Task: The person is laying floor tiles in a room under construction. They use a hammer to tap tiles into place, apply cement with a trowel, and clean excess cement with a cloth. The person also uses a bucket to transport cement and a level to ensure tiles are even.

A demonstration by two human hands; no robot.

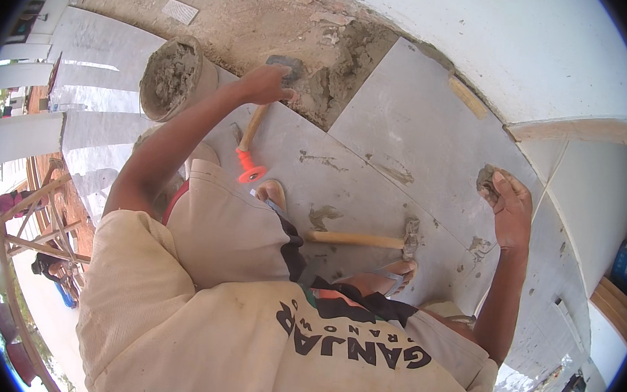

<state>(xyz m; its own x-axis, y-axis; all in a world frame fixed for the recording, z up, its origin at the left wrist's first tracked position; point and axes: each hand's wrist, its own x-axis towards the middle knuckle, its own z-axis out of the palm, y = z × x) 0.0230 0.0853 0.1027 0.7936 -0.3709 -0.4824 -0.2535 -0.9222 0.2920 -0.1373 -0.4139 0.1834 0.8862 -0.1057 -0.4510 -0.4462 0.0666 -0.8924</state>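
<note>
My left hand (263, 85) is closed at the edge of the bare mortar bed, gripping what looks like a trowel. Its grey blade (287, 66) lies over the wet mortar (345, 73); my hand hides the handle. On the right, my right hand (512, 212) pinches a lump of mortar (487, 182) above a large grey tile (422, 131). A hammer (361, 239) with a wooden handle lies on the tiles between my feet. Below my left hand rest another wooden-handled tool (253, 126) and an orange piece (248, 166), apparently touching.
A bucket of mortar (173, 78) stands to the left, beside my left forearm. Short wooden strips (468, 98) lie along the white wall (560, 61). A small tile offcut (180, 11) lies on the bare ground. Timber framing (46, 223) stands outside at far left.
</note>
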